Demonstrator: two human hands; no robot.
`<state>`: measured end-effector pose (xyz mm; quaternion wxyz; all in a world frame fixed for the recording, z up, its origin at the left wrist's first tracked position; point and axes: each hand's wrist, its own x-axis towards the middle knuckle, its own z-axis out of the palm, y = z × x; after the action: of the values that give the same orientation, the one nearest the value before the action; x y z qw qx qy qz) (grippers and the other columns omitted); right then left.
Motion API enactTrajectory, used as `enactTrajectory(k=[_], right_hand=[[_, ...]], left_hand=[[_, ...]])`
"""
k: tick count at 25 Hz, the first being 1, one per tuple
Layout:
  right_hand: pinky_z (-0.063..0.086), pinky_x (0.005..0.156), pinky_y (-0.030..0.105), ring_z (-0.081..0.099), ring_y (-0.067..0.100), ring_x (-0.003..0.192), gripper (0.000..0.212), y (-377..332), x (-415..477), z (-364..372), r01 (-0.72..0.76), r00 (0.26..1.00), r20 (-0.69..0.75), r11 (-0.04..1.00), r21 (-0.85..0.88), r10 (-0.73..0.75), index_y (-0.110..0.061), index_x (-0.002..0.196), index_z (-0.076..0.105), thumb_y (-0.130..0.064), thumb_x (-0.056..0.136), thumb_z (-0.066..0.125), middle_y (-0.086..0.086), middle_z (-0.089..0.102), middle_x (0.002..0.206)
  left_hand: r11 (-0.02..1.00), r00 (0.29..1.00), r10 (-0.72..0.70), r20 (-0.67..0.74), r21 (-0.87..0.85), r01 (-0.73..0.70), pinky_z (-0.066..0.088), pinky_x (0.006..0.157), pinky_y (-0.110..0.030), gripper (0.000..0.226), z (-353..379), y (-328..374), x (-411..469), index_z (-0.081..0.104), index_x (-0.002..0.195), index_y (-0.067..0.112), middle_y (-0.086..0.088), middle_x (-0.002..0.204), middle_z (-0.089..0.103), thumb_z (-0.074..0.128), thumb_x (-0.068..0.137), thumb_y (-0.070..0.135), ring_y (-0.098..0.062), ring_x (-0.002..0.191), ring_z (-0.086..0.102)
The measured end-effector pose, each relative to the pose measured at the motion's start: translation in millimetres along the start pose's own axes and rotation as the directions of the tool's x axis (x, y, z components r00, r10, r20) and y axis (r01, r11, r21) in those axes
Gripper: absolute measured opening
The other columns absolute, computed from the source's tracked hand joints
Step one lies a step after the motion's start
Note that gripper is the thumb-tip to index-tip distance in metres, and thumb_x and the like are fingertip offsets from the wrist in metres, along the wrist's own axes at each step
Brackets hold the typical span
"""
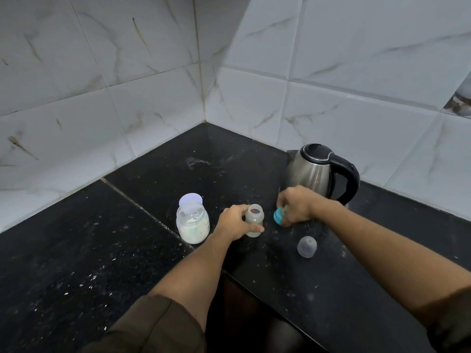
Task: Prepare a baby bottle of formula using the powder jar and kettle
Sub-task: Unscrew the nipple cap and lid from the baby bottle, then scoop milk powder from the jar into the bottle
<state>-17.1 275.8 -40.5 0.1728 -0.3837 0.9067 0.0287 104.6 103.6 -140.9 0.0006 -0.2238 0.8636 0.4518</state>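
While the left hand (235,222) grips the open bottle (254,219) and the right hand (297,206) holds the teal cap (278,216), any bump might tip it.

A black speckled countertop (76,250) runs into a corner; a pale seam (137,205) crosses it diagonally; white crumbs (86,281) lie scattered on its near left part; a whitish smear (196,163) sits near the corner; 2 walls of white, grey-veined tiles (102,59) meet behind it.

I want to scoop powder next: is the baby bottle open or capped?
Open. The baby bottle stands upright with a bare mouth; the right hand holds its blue teat ring beside it.
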Motion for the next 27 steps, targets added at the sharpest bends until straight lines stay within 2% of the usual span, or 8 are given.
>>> enactTrajectory(k=[3, 5, 8, 15, 18, 21, 25, 27], right_hand=[[0.056, 0.077, 0.033, 0.066, 0.019, 0.095, 0.050, -2.7, -7.4, 30.3, 0.036, 0.988, 0.154, 0.996, -0.084, -0.023, -0.028, 0.116, 0.068, -0.039, 0.072, 0.091, -0.006, 0.066, 0.103], [0.059, 0.083, 0.038, 0.066, 0.021, 0.100, 0.054, -5.4, -12.7, 46.2, 0.065, 0.977, 0.212, 0.988, -0.142, -0.034, -0.027, 0.120, 0.067, -0.042, 0.073, 0.091, -0.002, 0.067, 0.112], [0.058, 0.086, 0.039, 0.066, 0.023, 0.107, 0.059, -8.5, -17.8, 62.9, 0.108, 0.968, 0.247, 0.969, -0.221, -0.052, -0.025, 0.126, 0.066, -0.044, 0.075, 0.089, 0.002, 0.067, 0.121], [0.056, 0.091, 0.036, 0.062, 0.022, 0.116, 0.069, -16.1, -20.7, 59.1, 0.178, 0.945, 0.315, 0.944, -0.278, -0.085, -0.024, 0.140, 0.059, -0.046, 0.080, 0.086, 0.003, 0.063, 0.133], [0.055, 0.082, 0.035, 0.065, 0.021, 0.103, 0.063, -20.2, -22.5, 28.7, 0.172, 0.955, 0.287, 0.920, -0.353, -0.068, -0.024, 0.129, 0.066, -0.058, 0.079, 0.081, 0.000, 0.068, 0.116], [0.057, 0.078, 0.035, 0.067, 0.021, 0.091, 0.040, -39.2, -16.8, -23.3, 0.167, 0.986, 0.049, 0.939, -0.301, -0.159, -0.027, 0.100, 0.072, -0.063, 0.083, 0.073, -0.005, 0.067, 0.093], [0.058, 0.088, 0.037, 0.071, 0.021, 0.097, 0.010, -99.1, 0.0, -70.6, 0.283, 0.937, -0.220, 0.959, 0.018, -0.272, -0.025, 0.090, 0.076, -0.033, 0.090, 0.070, -0.008, 0.076, 0.089], [0.059, 0.090, 0.040, 0.070, 0.023, 0.098, 0.016, -135.2, 8.0, -75.1, 0.343, 0.913, -0.251, 0.939, 0.041, -0.322, -0.025, 0.094, 0.078, -0.022, 0.091, 0.062, -0.008, 0.075, 0.092]], left_hand=[[1.000, 1.000, -0.021, -0.013, 0.003, 0.021, 0.038, 0.119, -0.043, 0.117, -9.7, -0.3, 1.6, 0.045, 0.156, 0.025, 0.006, 0.147, 0.060, 0.097, 0.055, 0.052, -0.019, 0.142, 0.048], [1.000, 1.000, -0.021, -0.012, 0.003, 0.021, 0.029, 0.123, -0.039, 0.139, -12.2, 3.6, -0.9, 0.030, 0.163, 0.024, 0.010, 0.158, 0.048, 0.093, 0.047, 0.068, -0.017, 0.149, 0.037], [1.000, 0.999, -0.022, -0.047, -0.020, 0.021, 0.029, 0.122, -0.039, 0.148, -12.0, 16.2, -6.8, 0.020, 0.165, 0.029, 0.013, 0.164, 0.037, 0.082, 0.043, 0.085, -0.016, 0.152, 0.032], [0.988, 0.975, 0.151, -0.160, 0.060, -0.143, 0.030, 0.124, -0.045, 0.157, -38.9, 49.9, -19.7, 0.015, 0.163, 0.038, 0.013, 0.170, 0.021, 0.075, 0.029, 0.095, -0.018, 0.155, 0.025], [0.975, 0.937, 0.204, -0.283, 0.142, -0.170, 0.027, 0.123, -0.040, 0.152, -71.4, 55.7, -26.4, 0.025, 0.162, 0.037, 0.005, 0.170, 0.026, 0.070, 0.031, 0.099, -0.017, 0.153, 0.030], [0.969, 0.865, 0.202, -0.459, 0.221, -0.109, 0.032, 0.119, -0.039, 0.124, -117.5, 38.4, -40.5, 0.038, 0.159, 0.029, 0.002, 0.161, 0.044, 0.061, 0.058, 0.098, -0.019, 0.147, 0.040], [0.961, 0.820, 0.187, -0.541, 0.273, -0.039, 0.042, 0.115, -0.042, 0.073, -160.0, -3.7, -57.4, 0.050, 0.152, 0.018, -0.001, 0.149, 0.058, 0.058, 0.095, 0.064, -0.024, 0.138, 0.053], [0.975, 0.846, 0.131, -0.516, 0.223, -0.015, 0.043, 0.114, -0.042, 0.057, -164.8, -21.4, -64.1, 0.053, 0.150, 0.018, -0.002, 0.147, 0.061, 0.057, 0.101, 0.047, -0.024, 0.134, 0.056]])
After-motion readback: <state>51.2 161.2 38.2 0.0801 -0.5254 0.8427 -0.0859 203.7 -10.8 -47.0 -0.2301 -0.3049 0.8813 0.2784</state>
